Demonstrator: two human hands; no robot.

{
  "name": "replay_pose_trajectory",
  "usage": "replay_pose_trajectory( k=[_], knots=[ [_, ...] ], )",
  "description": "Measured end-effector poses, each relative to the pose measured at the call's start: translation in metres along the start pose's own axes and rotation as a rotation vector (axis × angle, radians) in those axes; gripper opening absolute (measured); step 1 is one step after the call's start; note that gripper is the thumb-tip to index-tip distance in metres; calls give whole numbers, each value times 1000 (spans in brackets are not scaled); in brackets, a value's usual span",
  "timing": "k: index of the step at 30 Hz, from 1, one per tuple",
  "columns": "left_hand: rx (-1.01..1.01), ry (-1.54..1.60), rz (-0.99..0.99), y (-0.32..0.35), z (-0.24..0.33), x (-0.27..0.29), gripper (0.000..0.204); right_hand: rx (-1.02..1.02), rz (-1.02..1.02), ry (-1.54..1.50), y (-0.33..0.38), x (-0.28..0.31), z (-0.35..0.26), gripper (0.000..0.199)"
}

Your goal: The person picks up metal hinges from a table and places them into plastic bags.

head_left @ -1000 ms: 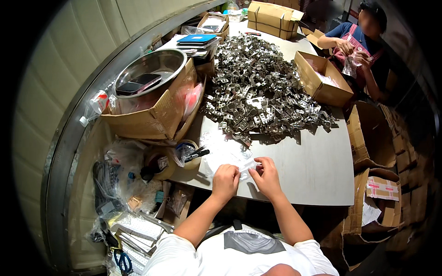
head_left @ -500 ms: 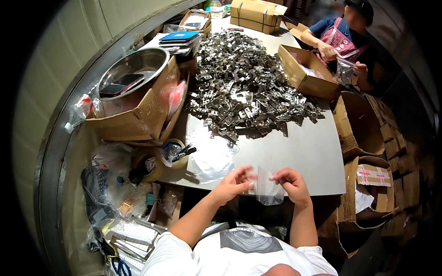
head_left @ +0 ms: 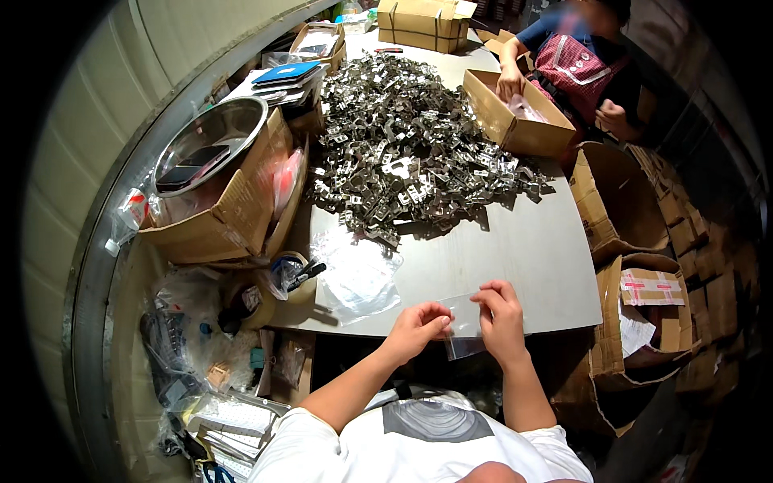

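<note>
My left hand [head_left: 420, 324] and my right hand [head_left: 501, 315] both pinch a small clear plastic bag [head_left: 465, 328] at the near edge of the grey table [head_left: 523, 258]. The bag hangs between my fingers, half over the table's edge. A stack of more clear bags [head_left: 356, 274] lies flat on the table to the left of my hands. Beyond it spreads a big heap of small silver metal brackets [head_left: 403, 153], a forearm's length away from both hands.
A cardboard box [head_left: 233, 209] holding a steel bowl [head_left: 211, 143] stands at the left. Another person [head_left: 584, 60] works at an open box [head_left: 515, 113] at the far right. Open cartons [head_left: 644, 314] crowd the floor on the right; tape rolls and clutter lie at the lower left.
My hands drew back from the table's middle to its near edge, lifting one clear bag off the stack and holding it between them. The view shifted slightly.
</note>
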State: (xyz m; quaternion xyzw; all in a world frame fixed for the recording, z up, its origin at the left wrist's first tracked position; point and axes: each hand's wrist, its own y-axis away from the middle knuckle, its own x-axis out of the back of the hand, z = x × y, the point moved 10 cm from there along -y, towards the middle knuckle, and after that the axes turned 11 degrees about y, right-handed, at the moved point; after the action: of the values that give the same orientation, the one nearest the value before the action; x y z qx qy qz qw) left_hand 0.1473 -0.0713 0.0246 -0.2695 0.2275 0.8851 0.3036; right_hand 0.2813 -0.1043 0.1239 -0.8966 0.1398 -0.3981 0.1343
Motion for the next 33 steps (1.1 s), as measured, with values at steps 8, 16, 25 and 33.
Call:
replay_pose_trajectory(
  k=[8, 16, 25, 33],
  knots=[
    [-277, -399, 162, 10, 11, 22, 23, 118, -77, 325, 2, -39, 11, 17],
    [97, -349, -62, 8, -13, 0, 19, 203, -22, 97, 2, -25, 2, 12],
    [-14, -353, 29, 1, -6, 1, 17, 222, 120, 113, 4, 2, -29, 22],
    [-209, -285, 21, 6, 21, -10, 24, 66, -67, -162, 18, -9, -20, 25]
  ],
)
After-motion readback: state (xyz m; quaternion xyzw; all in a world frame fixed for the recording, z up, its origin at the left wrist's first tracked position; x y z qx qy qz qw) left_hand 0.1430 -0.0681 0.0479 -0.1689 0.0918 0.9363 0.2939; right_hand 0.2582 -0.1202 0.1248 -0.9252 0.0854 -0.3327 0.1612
